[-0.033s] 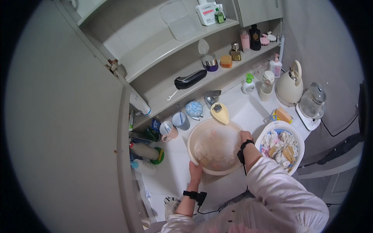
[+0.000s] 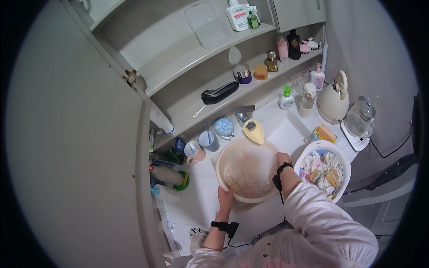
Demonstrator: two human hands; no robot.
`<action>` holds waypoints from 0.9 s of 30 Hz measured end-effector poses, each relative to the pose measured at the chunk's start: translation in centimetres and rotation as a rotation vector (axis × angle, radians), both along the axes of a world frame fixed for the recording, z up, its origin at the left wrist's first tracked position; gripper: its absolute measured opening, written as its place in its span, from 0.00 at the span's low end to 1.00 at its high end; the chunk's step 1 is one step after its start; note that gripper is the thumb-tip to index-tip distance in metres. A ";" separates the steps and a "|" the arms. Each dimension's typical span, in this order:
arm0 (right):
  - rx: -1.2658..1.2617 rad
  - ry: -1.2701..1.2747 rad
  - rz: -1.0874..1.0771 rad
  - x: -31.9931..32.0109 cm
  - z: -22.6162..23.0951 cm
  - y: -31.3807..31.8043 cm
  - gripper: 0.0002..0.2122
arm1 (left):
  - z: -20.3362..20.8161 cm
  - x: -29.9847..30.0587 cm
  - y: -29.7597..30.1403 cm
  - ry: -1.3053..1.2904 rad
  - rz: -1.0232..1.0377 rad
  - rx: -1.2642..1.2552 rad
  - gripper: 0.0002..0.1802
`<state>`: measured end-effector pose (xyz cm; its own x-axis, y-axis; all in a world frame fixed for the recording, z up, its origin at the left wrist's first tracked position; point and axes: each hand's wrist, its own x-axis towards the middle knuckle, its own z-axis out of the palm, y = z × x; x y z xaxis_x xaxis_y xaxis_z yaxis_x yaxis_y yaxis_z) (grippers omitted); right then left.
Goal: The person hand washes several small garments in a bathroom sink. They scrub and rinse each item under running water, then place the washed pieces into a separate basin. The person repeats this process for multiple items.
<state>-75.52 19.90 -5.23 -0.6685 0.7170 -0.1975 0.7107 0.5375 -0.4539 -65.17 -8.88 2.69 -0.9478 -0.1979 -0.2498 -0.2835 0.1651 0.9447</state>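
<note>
A beige wash basin [image 2: 220, 169] sits in the white sink area, holding cloudy water with pale cloth [image 2: 243, 172] under the surface. At the basin's near left rim, my left hand [image 2: 225, 197] is closed round the edge. On the right side my right hand [image 2: 282, 159] grips the rim, its fingertips partly hidden. A yellow drop-shaped scoop or attachment [image 2: 254, 133] is at the faucet [image 2: 243, 114], over the far rim. To the right stands a white tub [image 2: 346, 172] heaped with damp-looking cloths [image 2: 322, 172].
Behind the tub are a sponge [image 2: 326, 133], a cream kettle [image 2: 333, 103] and a glass pot on a base [image 2: 360, 117]. Cups [image 2: 195, 152] and several bottles [image 2: 166, 175] line the left. A shelf [image 2: 178, 109] with toiletries overhangs the far side. Cords hang from my wristbands.
</note>
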 end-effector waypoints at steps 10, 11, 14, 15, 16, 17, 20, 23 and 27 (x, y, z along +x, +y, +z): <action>-0.106 -0.248 0.449 0.3 -1.7 1.2 0.12 | 2.8 1.8 -0.7 0.107 0.068 0.079 0.16; -0.162 -0.236 0.422 0.6 -1.2 0.5 0.13 | 3.4 2.2 -1.2 0.134 0.075 0.078 0.16; -0.146 -0.204 0.506 0.9 0.1 -1.7 0.12 | 5.0 3.7 -2.8 0.134 0.136 0.125 0.17; -0.112 -0.274 0.555 0.8 0.4 -2.3 0.12 | 5.4 4.3 -3.4 0.118 0.168 0.137 0.18; -0.046 -0.268 0.668 0.7 0.7 -3.0 0.12 | 5.7 4.7 -3.9 0.094 0.206 0.149 0.19; 0.017 -0.296 0.767 0.9 0.8 -3.6 0.12 | 5.9 5.3 -4.5 0.127 0.217 0.168 0.19; 0.100 -0.225 0.866 1.9 1.5 -5.1 0.12 | 6.4 6.7 -6.1 0.178 0.294 0.181 0.20; 0.004 -0.108 0.803 2.9 3.2 -6.3 0.15 | 7.1 8.5 -7.8 0.064 0.260 0.041 0.21; 0.081 -0.223 0.984 1.9 6.5 -6.8 0.21 | 7.5 11.1 -8.7 -0.050 0.357 0.016 0.22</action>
